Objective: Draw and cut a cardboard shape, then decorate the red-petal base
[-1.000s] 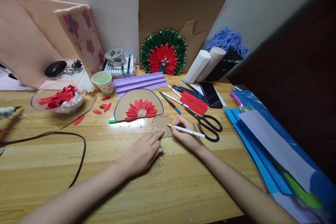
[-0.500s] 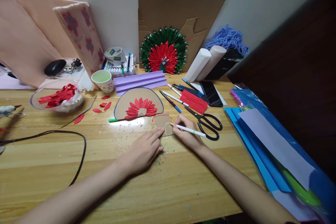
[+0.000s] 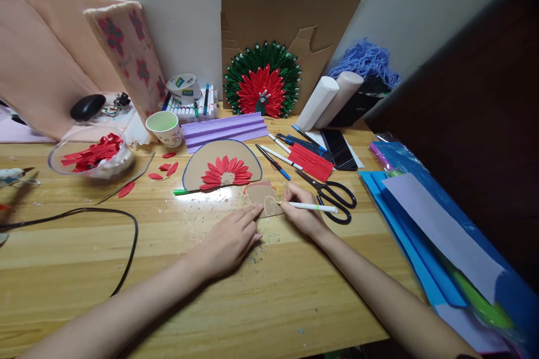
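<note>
A white marker pen (image 3: 314, 207) is pinched in my right hand (image 3: 304, 213), its tip at a small piece of cardboard (image 3: 257, 194). Pale curved lines are drawn on that cardboard. My left hand (image 3: 233, 238) lies flat on the table, its fingertips pressing the cardboard's left lower edge. Just behind is a cardboard half-disc (image 3: 202, 164) with a blue rim and red paper petals (image 3: 227, 168). Black-handled scissors (image 3: 337, 199) lie right of my right hand.
Red crepe paper (image 3: 310, 161), pens (image 3: 273, 161) and a phone (image 3: 339, 150) lie at the back right. A paper cup (image 3: 165, 130) and a bowl of red scraps (image 3: 54, 152) stand left. A black cable (image 3: 133, 247) curves at the left. Blue packs (image 3: 391, 224) line the right edge.
My right hand and the marker have shifted slightly to the right, away from the outline's top. The drawn outline shows more plainly. My left hand stays where it was.
</note>
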`<action>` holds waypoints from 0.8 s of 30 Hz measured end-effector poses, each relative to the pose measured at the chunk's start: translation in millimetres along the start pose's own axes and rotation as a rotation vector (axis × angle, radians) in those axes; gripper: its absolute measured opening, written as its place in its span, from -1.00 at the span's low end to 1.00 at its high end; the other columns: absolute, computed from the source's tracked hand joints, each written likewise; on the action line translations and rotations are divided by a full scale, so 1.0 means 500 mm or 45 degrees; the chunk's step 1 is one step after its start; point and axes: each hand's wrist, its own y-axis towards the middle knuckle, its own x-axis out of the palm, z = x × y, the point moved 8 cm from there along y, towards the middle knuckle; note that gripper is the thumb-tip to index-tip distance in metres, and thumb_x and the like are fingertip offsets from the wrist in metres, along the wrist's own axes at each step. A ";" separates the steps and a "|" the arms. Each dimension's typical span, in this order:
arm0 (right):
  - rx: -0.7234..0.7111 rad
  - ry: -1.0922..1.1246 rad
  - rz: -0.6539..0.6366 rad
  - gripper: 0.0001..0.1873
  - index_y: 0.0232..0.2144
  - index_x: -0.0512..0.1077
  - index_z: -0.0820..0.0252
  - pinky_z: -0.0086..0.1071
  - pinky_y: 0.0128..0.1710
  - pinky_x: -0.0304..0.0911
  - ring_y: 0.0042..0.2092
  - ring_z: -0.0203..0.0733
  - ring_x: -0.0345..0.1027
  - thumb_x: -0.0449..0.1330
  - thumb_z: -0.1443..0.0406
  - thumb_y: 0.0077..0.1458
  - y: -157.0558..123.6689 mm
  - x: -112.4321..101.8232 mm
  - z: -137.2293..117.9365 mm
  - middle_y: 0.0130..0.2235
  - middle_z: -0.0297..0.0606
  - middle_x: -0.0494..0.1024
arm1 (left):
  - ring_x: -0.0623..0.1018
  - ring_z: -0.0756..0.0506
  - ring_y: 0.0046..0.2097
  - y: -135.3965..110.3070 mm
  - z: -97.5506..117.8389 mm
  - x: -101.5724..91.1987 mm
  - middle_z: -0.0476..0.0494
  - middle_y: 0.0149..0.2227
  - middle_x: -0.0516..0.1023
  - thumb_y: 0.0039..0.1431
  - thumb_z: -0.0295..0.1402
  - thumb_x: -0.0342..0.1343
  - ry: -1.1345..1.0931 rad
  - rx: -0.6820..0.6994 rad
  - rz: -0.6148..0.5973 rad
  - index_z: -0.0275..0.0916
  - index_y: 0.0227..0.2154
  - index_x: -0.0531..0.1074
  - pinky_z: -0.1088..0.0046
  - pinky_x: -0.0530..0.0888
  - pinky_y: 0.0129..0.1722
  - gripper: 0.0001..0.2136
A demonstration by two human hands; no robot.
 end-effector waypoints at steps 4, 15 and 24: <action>-0.038 0.118 0.040 -0.81 -0.57 0.15 0.13 -0.44 -0.50 0.03 -0.50 -0.32 0.10 0.11 0.40 -0.06 0.000 -0.003 0.002 -0.54 -0.43 0.24 | 0.31 -0.22 0.19 0.002 0.000 0.002 -0.38 0.16 0.29 0.30 -0.34 -0.16 0.042 -0.006 -0.035 -0.41 -0.11 0.37 0.18 0.34 0.14 -0.71; 0.004 0.051 -0.127 -0.89 -0.46 0.25 0.14 -0.43 -0.44 0.14 -0.45 -0.29 0.25 0.14 0.32 0.04 0.001 0.025 -0.001 -0.45 -0.38 0.38 | 0.30 -0.22 0.19 0.002 0.001 0.000 -0.40 0.16 0.29 0.30 -0.35 -0.16 0.025 -0.002 -0.017 -0.41 -0.12 0.37 0.18 0.33 0.15 -0.72; 0.017 0.096 -0.156 -0.91 -0.46 0.29 0.17 -0.44 -0.43 0.14 -0.44 -0.30 0.24 0.16 0.32 0.03 0.002 0.028 0.007 -0.45 -0.37 0.38 | 0.29 -0.21 0.20 0.002 0.002 0.000 -0.39 0.17 0.28 0.30 -0.35 -0.16 0.003 -0.005 -0.010 -0.39 -0.14 0.38 0.17 0.33 0.15 -0.73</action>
